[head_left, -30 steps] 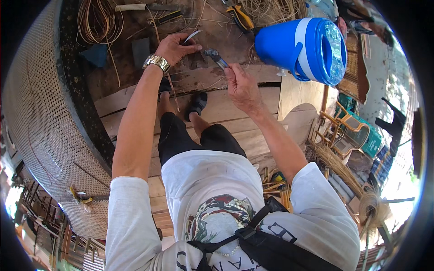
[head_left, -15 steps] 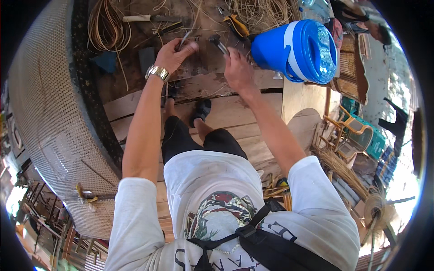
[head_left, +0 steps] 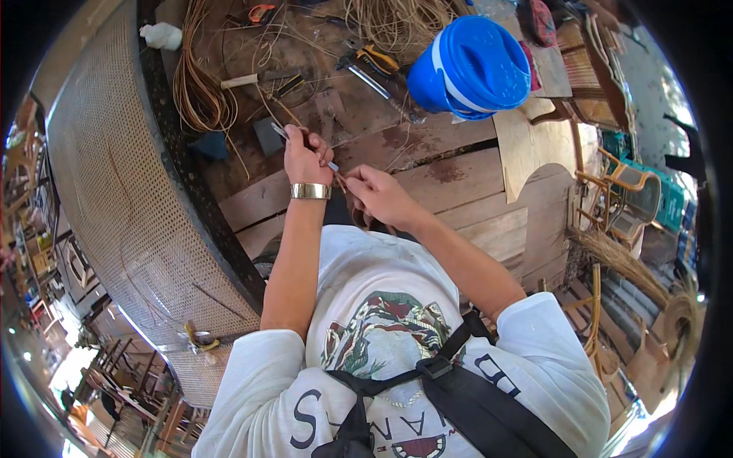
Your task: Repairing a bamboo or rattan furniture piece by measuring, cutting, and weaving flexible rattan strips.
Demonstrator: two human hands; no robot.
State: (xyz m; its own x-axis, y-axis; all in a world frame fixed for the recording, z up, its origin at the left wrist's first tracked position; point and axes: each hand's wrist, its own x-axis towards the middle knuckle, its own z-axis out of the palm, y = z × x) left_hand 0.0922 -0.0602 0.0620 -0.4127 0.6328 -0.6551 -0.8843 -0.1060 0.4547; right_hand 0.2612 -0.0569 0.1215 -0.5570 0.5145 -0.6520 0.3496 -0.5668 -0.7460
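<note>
My left hand [head_left: 307,158], with a metal-banded watch [head_left: 311,191] on its wrist, is closed around a slim grey rod-like tool [head_left: 333,166]. The tool pokes out at both sides of the fist; its exact kind cannot be told. Close by on the right, my right hand [head_left: 379,200] is pinched near the tool's lower end. What lies between its fingertips is too small to make out. A hammer with a silver handle [head_left: 370,81] lies on the wooden work surface beyond, beside yellow-and-black pliers [head_left: 379,59].
A blue lidded bucket [head_left: 477,65] stands at the far right. Coiled cane strands [head_left: 200,76] and a tangled heap of them [head_left: 397,30] lie at the back. A large woven cane panel with a dark frame [head_left: 202,183] rises along the left. Wooden-handled tool [head_left: 240,81] lies behind my left hand.
The hammer has left my right hand and now lies by the pliers. Both hands have come closer to my body and to each other, my left still holding the slim tool.
</note>
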